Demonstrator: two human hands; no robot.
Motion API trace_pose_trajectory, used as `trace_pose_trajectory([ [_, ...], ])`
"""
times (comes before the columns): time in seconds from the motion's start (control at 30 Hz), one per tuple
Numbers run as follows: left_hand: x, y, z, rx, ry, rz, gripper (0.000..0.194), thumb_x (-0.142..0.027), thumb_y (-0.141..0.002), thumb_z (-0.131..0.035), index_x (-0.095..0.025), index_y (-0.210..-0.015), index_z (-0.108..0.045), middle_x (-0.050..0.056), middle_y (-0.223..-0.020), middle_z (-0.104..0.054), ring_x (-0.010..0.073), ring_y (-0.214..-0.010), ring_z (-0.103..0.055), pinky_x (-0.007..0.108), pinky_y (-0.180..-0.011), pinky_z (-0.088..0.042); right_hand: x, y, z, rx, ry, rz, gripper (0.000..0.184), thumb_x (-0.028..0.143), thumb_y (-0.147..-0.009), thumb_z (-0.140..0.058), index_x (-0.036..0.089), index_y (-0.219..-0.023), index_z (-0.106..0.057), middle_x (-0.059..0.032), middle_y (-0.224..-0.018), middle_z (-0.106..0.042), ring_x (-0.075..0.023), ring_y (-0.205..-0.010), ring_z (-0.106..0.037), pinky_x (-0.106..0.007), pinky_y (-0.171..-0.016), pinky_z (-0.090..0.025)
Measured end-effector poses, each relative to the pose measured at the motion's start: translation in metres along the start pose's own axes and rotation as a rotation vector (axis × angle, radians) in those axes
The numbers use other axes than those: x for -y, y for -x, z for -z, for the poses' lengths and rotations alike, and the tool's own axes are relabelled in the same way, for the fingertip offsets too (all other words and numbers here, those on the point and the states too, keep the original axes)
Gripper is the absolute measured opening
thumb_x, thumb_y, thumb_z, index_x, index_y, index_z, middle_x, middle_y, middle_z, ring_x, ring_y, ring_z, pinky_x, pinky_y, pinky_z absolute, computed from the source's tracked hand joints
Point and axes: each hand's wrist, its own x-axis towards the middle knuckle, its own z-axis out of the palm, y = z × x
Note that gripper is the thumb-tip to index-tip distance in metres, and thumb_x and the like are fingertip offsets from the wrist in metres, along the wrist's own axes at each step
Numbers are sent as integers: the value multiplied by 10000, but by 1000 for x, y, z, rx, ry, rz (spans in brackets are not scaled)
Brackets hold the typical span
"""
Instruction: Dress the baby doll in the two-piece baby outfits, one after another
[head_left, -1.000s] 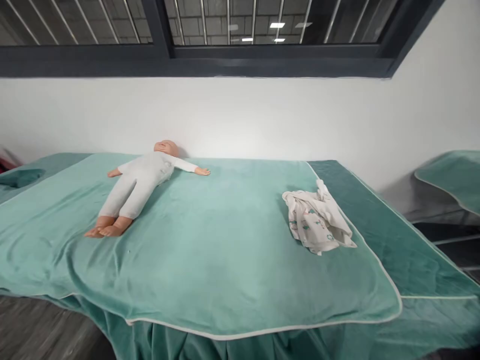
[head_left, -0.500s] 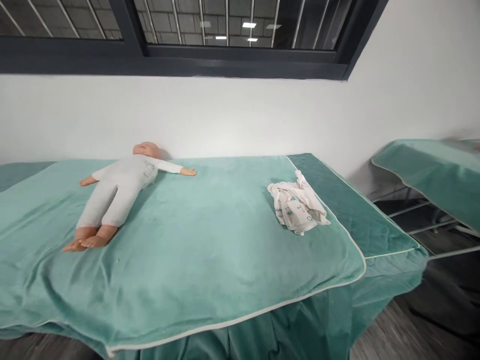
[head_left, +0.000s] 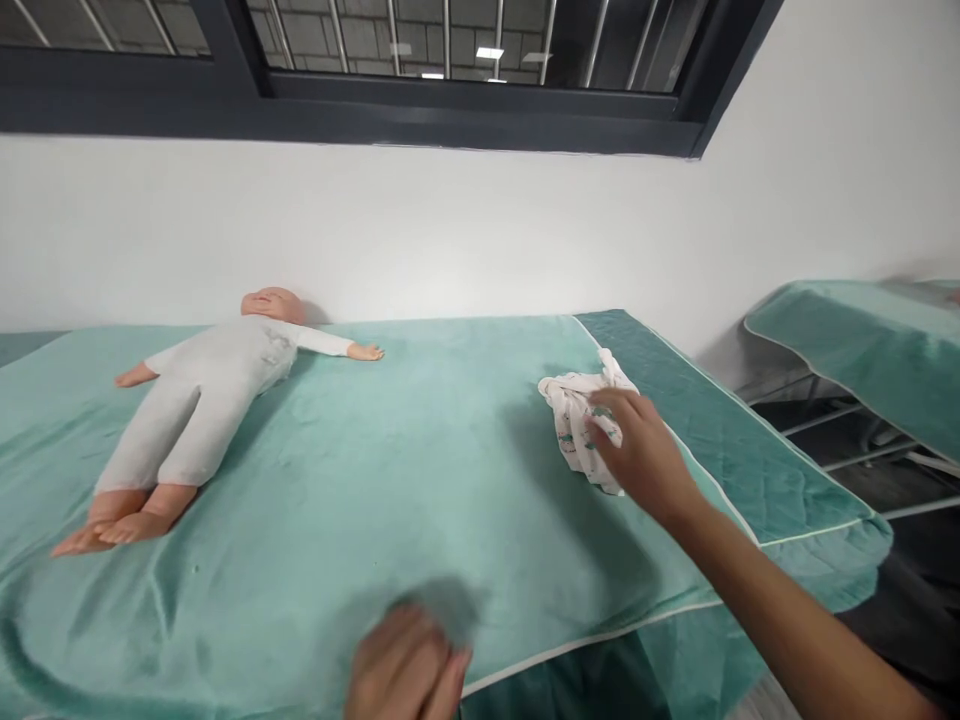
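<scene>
A crumpled white baby garment (head_left: pixel 574 425) with a small green and red print lies on the right part of the blanket. My right hand (head_left: pixel 641 455) reaches over it, partly hiding it, thumb and forefinger apart with nothing gripped. Low in the middle, my left hand (head_left: pixel 405 665) hangs by the blanket's near edge. It is blurred, its fingers curled in, and no object shows in it. On the left, a baby doll (head_left: pixel 210 390) in a white bodysuit lies on its back, arms spread, head toward the wall.
A light green blanket (head_left: pixel 360 510) with pale piping covers a bed with a darker green quilted cover (head_left: pixel 757 480). Behind stands a white wall (head_left: pixel 450 230) below a dark-framed window (head_left: pixel 480 118). At the right, another green-covered bed (head_left: pixel 862 340) stands on a metal frame.
Both my hands have come into view from below, the right one reaching over the garment. The view has shifted slightly; doll and garment lie in place.
</scene>
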Motion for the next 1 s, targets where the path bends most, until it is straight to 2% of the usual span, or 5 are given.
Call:
trace_pose_trajectory([
  [0.33,35,-237,-91,70,295,190,280,-396,-880,-651,-237,-1109,-679,56,-996,-715,191,-831,-636,325,-794,-478,-35,-56,-39,114,293,-90,287,228,-955,-408,173,-1066,-667,-148,-1063,-732,-304,-957,-641,-404,-838,-413],
  [0.53,42,-254,-97,119,527,166,549,-400,-778,-753,-233,-1287,-637,95,-1290,-663,256,-1095,-628,336,-911,-480,9,-82,-27,89,-199,-34,236,189,-892,-466,238,-1022,-657,-35,-971,-738,-214,-831,-657,-314,-742,-465],
  [0.73,44,-250,-83,-199,879,282,312,-418,-862,-641,-190,-1066,-705,52,-1014,-730,204,-939,-641,304,-865,-474,74,-77,-33,-155,-190,233,332,104,-919,-428,237,-1120,-655,-82,-1272,-667,-263,-1233,-578,-427,-1072,-432],
  [0.87,47,-247,-78,-311,1024,375,300,-457,-826,-683,-160,-866,-682,18,-786,-678,147,-724,-595,264,-712,-465,89,-35,-64,121,-169,390,345,156,-944,-502,261,-1247,-630,-83,-1361,-624,-269,-1276,-560,-434,-1083,-450],
  [1.0,51,-247,-73,-438,1223,511,234,-321,-733,-740,-133,-862,-690,-1,-724,-666,112,-624,-581,233,-632,-445,71,-23,-96,139,-60,140,560,189,-880,-626,191,-1428,-509,-160,-1479,-528,-382,-1376,-454,-590,-1114,-375],
])
